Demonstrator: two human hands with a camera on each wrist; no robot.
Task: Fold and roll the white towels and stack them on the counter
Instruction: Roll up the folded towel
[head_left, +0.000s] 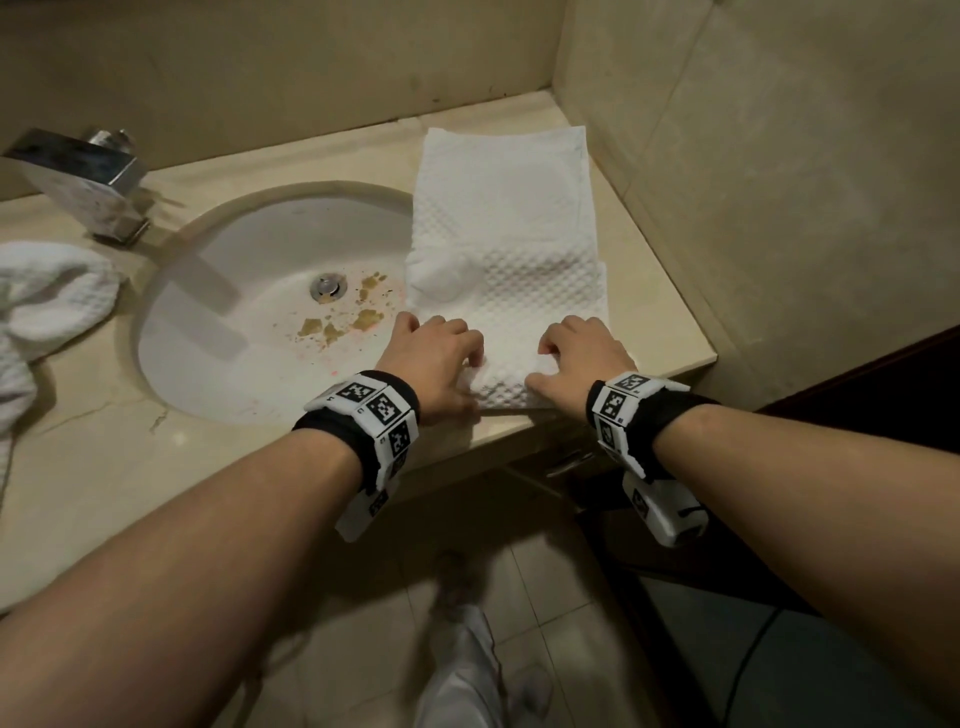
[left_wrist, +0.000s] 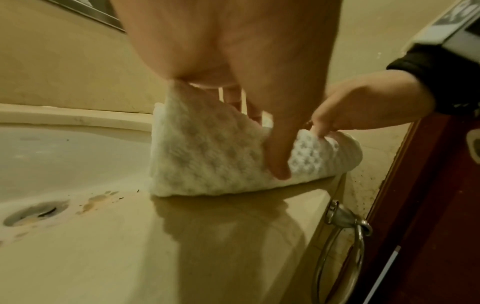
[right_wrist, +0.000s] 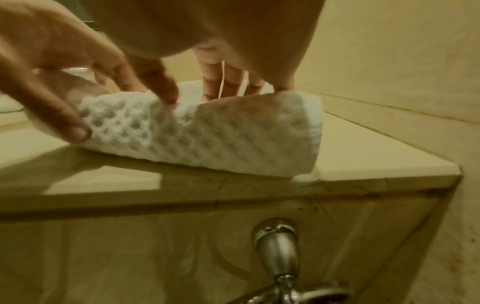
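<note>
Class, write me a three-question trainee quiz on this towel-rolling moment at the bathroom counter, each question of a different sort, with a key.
1. True or false: both the left hand and the right hand grip the near end of the folded towel.
2. Multiple choice: the loose towel lies (A) in the sink, (B) on the counter left of the sink, (C) on the floor.
3. Fill in: the towel's near end is partly ____ into a roll.

Key: 1 true; 2 B; 3 curled.
</note>
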